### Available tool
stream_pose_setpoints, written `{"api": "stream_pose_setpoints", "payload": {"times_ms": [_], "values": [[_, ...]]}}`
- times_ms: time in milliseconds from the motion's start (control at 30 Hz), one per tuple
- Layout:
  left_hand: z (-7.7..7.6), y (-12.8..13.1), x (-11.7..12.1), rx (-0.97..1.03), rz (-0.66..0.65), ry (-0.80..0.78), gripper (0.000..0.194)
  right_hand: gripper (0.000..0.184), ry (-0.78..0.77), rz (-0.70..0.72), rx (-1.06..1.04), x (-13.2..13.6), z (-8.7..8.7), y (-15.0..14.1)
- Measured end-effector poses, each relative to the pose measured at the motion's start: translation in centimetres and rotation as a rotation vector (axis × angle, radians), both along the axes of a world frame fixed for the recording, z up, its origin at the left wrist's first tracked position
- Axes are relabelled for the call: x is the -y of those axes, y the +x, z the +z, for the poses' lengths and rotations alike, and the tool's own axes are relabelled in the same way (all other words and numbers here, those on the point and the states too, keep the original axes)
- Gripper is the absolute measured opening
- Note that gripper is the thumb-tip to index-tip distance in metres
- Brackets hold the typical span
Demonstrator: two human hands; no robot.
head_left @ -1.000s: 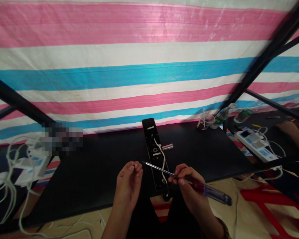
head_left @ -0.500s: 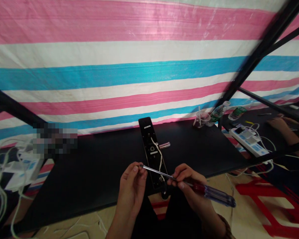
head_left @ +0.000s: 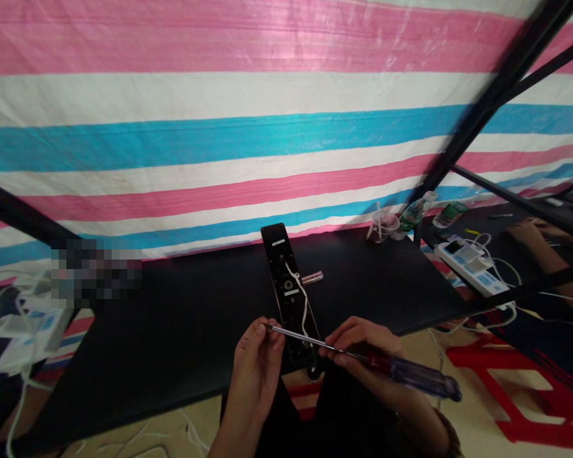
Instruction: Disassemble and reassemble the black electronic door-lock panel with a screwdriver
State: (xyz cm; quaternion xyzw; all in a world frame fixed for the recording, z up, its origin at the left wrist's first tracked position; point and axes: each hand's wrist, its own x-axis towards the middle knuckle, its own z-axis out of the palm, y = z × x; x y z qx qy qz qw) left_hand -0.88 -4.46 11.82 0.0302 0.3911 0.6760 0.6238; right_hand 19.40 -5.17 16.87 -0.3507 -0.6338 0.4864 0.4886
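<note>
My right hand (head_left: 363,346) is closed around the shaft of a screwdriver (head_left: 410,376). Its see-through, dark red and bluish handle sticks out to the lower right. The shaft points left to my left hand (head_left: 258,356), whose thumb and finger are pinched right at the tip. Whatever small thing is between those fingers is too small to make out. Beneath the shaft, a long black lock panel or similar housing (head_left: 279,261) lies on the black table, its inner side up with a white cable (head_left: 304,305) along it. A clear pinkish tube (head_left: 312,278) lies beside the housing.
On the black table (head_left: 186,318), a plastic cup with a straw (head_left: 381,227) and a bottle (head_left: 413,215) stand at the back right. A white power strip (head_left: 477,270), a co-worker's hand (head_left: 528,232) and a red stool (head_left: 506,394) are to the right. White cables (head_left: 23,331) hang at left.
The view has shifted slightly. Both hands keep the screwdriver in nearly the same pose, its tip still at my left fingertips. The black housing stays in place on the table.
</note>
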Motion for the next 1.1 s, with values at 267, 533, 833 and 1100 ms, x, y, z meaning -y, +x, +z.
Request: {"api": "stream_pose_setpoints", "payload": {"times_ms": [267,533,833,1100], "values": [[0.1,1.4,-0.3,0.147,-0.013,-0.131,0.012,0.015,0.119,-0.122,0.048,-0.4,0.7,-0.5],[0.0,1.3,-1.5,0.175,0.023,-0.084,0.013,0.009,0.002,-0.185,-0.045,-0.9,0.4,-2.3],[-0.8,1.0,-1.8,-0.077,0.027,-0.001,0.04,0.019,-0.226,-0.446,-0.358,-1.0,-1.4,-3.8],[-3.9,-0.5,-4.1,-0.506,-0.036,0.079,0.047,0.02,-0.153,-0.47,-0.303,-3.7,-3.1,-4.8]]}}
